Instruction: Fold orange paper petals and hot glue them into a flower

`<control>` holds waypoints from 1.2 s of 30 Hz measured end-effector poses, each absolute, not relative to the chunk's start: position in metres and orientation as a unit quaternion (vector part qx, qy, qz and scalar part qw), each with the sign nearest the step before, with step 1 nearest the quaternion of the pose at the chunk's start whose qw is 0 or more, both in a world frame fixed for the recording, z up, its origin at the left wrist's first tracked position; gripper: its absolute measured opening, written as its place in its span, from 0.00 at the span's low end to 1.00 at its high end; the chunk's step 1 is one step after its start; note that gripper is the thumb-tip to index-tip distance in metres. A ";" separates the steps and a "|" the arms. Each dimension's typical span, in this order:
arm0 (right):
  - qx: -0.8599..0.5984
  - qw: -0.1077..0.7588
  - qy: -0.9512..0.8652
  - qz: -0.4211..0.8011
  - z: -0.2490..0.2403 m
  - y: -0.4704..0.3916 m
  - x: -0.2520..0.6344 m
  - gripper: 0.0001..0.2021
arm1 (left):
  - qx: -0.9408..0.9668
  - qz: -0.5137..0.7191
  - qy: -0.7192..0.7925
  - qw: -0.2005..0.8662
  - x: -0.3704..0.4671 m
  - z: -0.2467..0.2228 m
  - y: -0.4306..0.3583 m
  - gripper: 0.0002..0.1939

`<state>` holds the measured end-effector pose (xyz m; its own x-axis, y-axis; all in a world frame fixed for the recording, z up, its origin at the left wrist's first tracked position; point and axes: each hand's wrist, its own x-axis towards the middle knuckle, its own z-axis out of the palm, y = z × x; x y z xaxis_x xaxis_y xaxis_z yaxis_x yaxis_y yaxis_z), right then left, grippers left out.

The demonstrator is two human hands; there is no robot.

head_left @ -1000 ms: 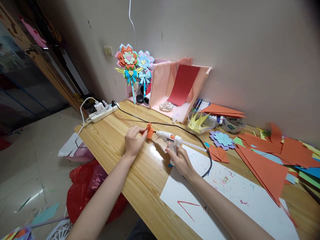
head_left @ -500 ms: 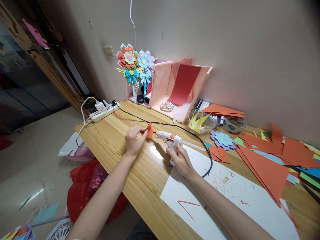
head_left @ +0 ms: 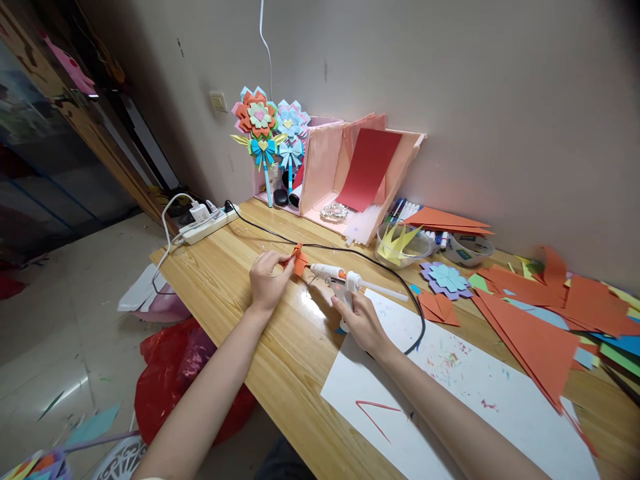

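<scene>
Within left hand (head_left: 267, 280), folded paper (head_left: 301, 262)

A small piece of orange paper (head_left: 301, 263) is showing several folds and is sticking out past the fingertips of the left hand (head_left: 267, 280), above the worktop (head_left: 290, 380). A white glue gun (head_left: 344, 285) is resting in the grasp of the right hand (head_left: 367, 323), its handle hanging downward and a patch of orange showing on its body. Its nozzle is pointing left and ending just beside the paper; whether they are touching is hard to tell. A pale glue stick (head_left: 385, 289) is jutting from its back, slanting slightly down to the right.
</scene>
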<state>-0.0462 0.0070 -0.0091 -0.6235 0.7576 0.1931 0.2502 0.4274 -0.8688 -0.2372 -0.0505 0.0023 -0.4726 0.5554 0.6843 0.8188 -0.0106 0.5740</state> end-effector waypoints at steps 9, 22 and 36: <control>-0.273 0.271 -0.803 0.455 -0.008 0.007 -0.045 0.14 | -0.483 -0.509 -0.700 0.136 -0.238 0.002 -0.050 0.07; -0.259 0.249 -0.832 0.423 -0.014 0.006 -0.046 0.14 | -0.471 -0.521 -0.695 0.151 -0.240 0.005 -0.050 0.06; -0.350 0.366 -0.797 0.329 -0.008 0.074 -0.128 0.12 | -0.267 -0.685 -0.676 0.046 -0.256 -0.005 -0.044 0.12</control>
<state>-0.1281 0.0741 -0.0076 -0.4869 0.7986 0.3538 0.3174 0.5391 -0.7801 -0.2563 -0.0444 -0.0048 -0.8526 0.2982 0.4290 0.4253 -0.0808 0.9014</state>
